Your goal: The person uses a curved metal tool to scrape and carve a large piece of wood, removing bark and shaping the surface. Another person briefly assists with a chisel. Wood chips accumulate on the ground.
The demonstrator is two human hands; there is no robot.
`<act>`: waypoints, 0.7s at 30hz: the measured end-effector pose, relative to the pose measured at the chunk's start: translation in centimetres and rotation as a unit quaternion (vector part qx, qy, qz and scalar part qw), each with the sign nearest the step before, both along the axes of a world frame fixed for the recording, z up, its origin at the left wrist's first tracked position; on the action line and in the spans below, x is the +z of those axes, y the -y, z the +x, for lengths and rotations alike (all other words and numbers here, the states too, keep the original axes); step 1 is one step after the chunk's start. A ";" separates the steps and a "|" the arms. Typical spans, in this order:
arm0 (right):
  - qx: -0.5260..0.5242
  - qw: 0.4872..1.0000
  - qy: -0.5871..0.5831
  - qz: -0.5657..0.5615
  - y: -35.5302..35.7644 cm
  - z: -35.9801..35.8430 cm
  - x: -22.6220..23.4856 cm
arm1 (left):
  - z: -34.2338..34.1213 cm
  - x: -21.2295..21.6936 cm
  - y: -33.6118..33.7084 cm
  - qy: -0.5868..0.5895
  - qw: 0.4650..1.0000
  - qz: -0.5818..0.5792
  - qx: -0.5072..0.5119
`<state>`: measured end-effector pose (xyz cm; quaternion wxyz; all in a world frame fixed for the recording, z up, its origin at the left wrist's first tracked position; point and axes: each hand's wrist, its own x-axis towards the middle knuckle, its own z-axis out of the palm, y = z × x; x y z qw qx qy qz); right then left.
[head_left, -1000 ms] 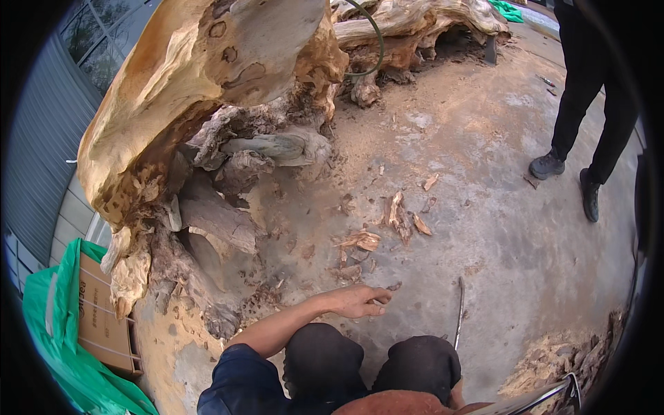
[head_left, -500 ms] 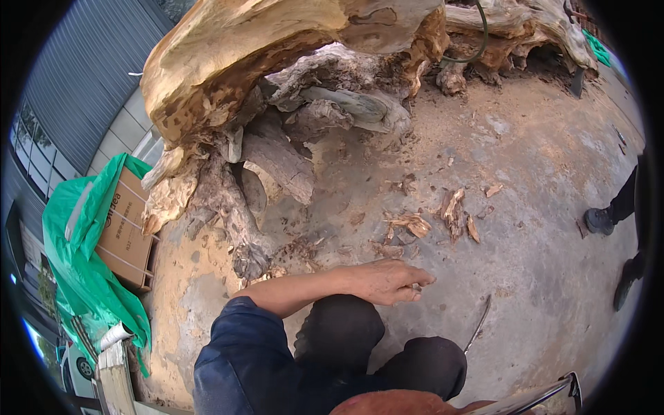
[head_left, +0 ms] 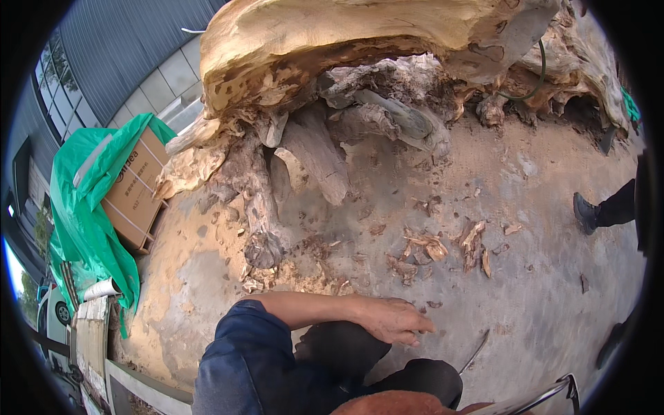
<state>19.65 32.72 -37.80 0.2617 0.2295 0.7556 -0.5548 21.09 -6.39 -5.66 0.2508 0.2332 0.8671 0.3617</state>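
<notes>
My left hand (head_left: 395,320) rests over my left knee (head_left: 342,346), palm down. Its fingers reach loosely to the right and hold nothing. My left forearm, below a dark blue sleeve (head_left: 245,349), crosses in front of me. My right hand is out of sight. Beside my right knee (head_left: 429,377) a narrow, slightly curved metal strip (head_left: 474,350) shows; its lower end is hidden. Ahead stands a large gnarled tree root (head_left: 325,41), pale and smooth on top, with grey rough roots (head_left: 263,200) reaching the ground.
Broken wood chips (head_left: 425,245) and bark pieces (head_left: 472,242) lie on the dusty concrete (head_left: 539,304). At left, a green tarp (head_left: 83,180) partly covers a cardboard box (head_left: 135,194). A dark hose (head_left: 541,72) hangs over the root. Another person's shoe (head_left: 586,213) stands at right.
The view has turned leftward, so the root, box and chips sit further right or lower. My left hand stays at the knee, a little lower in the picture. The other person's legs have shifted.
</notes>
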 end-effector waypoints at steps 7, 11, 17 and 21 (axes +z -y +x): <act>-0.025 1.000 -0.004 -0.014 0.4 0.2 -0.2 | 0.0 -1.5 3.0 0.024 0.980 0.067 0.185; -0.068 0.997 0.008 -0.032 0.3 2.7 -0.8 | 0.3 -1.1 3.4 0.088 0.951 0.132 0.265; -0.155 0.982 0.011 -0.112 -0.4 10.0 -3.4 | -0.2 -2.7 4.5 0.101 0.870 0.268 0.401; -0.205 0.961 0.002 -0.189 -0.2 13.5 -4.9 | -0.2 -3.5 4.5 0.085 0.836 0.298 0.453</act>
